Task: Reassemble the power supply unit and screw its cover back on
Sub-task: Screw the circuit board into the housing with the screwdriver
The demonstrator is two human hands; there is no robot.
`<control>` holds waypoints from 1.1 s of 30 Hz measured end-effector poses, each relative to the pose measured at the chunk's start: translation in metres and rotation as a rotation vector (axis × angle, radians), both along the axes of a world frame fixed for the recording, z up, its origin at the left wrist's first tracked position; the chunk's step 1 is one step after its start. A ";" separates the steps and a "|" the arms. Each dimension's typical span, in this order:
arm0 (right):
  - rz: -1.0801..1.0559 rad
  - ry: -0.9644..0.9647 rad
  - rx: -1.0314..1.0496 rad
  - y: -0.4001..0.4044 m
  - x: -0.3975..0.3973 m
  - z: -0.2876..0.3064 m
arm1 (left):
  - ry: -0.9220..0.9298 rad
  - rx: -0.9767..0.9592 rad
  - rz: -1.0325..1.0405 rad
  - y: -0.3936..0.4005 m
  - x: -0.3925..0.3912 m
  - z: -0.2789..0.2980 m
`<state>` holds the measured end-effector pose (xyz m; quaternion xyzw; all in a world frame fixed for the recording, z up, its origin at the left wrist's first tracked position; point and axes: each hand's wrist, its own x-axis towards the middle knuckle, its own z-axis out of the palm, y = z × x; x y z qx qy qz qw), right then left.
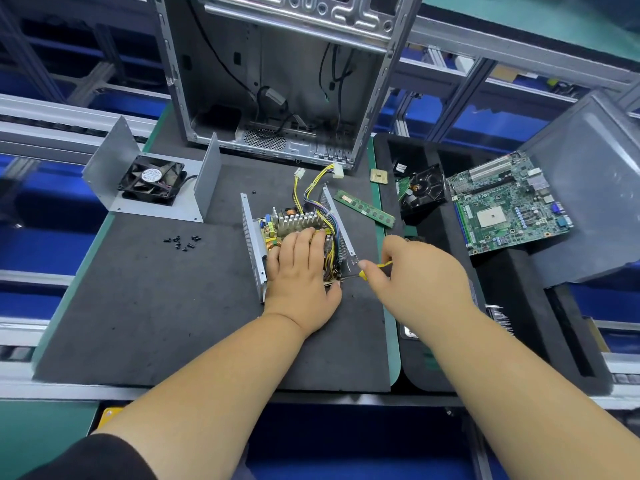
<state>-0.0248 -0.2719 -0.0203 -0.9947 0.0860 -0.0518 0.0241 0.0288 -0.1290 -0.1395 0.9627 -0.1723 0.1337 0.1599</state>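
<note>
We're pressing our left hand (300,271) flat on the open PSU (294,233), right hand (415,271) pinching a screwdriver (367,271) at its corner; cover (152,181) and screws (181,241) sitting off left.

dark grey foam mat (138,306) over a green bench top (393,341). bare silver metal on the power supply casing (251,244), perforated with small holes on its 3 o'clock wall; yellow, black and purple wires (313,192) with white plugs at 12 o'clock. silver cover (110,161) carrying a black fan (152,180) with a white round label. black screws (181,241) at 9 o'clock. yellow and black screwdriver (372,270). green memory stick (363,207) and green motherboard (509,206) at 3 o'clock. grey computer case (277,64) at 12 o'clock.
</note>
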 end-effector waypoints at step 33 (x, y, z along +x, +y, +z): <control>0.177 -0.096 0.138 0.007 -0.020 -0.002 | 0.021 -0.010 -0.016 0.000 -0.001 0.001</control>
